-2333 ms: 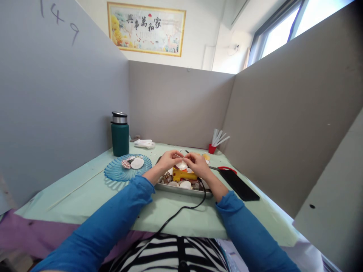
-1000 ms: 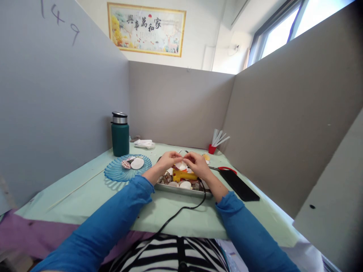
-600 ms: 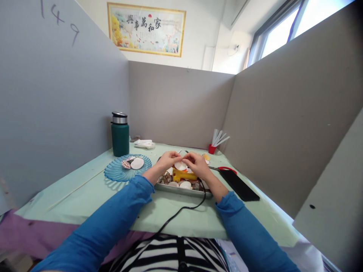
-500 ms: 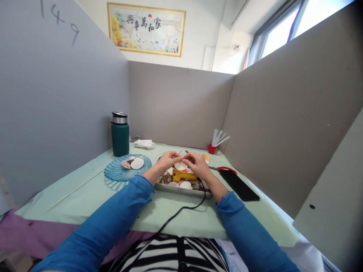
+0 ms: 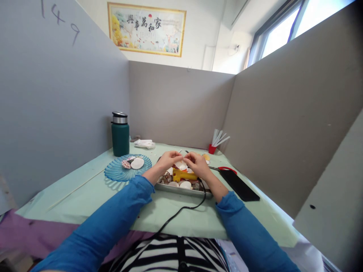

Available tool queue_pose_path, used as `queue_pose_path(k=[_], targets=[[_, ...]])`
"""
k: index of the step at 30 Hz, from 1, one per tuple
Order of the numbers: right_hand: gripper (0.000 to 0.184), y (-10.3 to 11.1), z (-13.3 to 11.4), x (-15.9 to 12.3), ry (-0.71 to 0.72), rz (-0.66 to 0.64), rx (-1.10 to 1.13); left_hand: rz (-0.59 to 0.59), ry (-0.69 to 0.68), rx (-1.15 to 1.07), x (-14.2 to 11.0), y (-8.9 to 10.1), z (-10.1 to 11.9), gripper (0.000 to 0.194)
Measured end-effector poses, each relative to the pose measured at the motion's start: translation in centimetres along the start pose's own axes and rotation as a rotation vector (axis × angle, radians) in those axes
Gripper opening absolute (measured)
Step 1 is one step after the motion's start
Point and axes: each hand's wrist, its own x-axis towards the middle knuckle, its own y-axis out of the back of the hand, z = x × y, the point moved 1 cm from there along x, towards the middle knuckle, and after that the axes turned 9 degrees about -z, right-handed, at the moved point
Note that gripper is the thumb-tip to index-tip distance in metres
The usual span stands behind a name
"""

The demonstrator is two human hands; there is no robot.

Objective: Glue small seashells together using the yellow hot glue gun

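My left hand (image 5: 168,160) and my right hand (image 5: 197,163) meet above a metal tray (image 5: 181,190). Both pinch a small white shell (image 5: 181,166) between their fingertips. The tray holds several shells and a yellow corded tool (image 5: 183,175), which lies just under my hands. Its black cable (image 5: 181,211) runs off the tray toward me.
A blue glass plate (image 5: 119,173) with shells lies left of the tray, a green flask (image 5: 120,134) behind it. Red-handled scissors (image 5: 224,169) and a black phone (image 5: 238,184) lie to the right. A red cup of white sticks (image 5: 213,146) stands at the back. Grey partitions close in three sides.
Both hands stay almost still above the tray; only the fingers shift slightly on the shell.
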Motion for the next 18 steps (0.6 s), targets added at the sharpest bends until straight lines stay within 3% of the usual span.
queue_pose_path(k=[7,18], targets=[[0.019,-0.1,0.29,0.07,-0.029,0.038,-0.01,-0.063,-0.005,-0.043,-0.08,-0.05,-0.04,0.035],[0.016,-0.03,0.1,0.03,0.003,0.024,0.011,0.018,0.02,-0.036,-0.18,-0.18,0.41,0.028]])
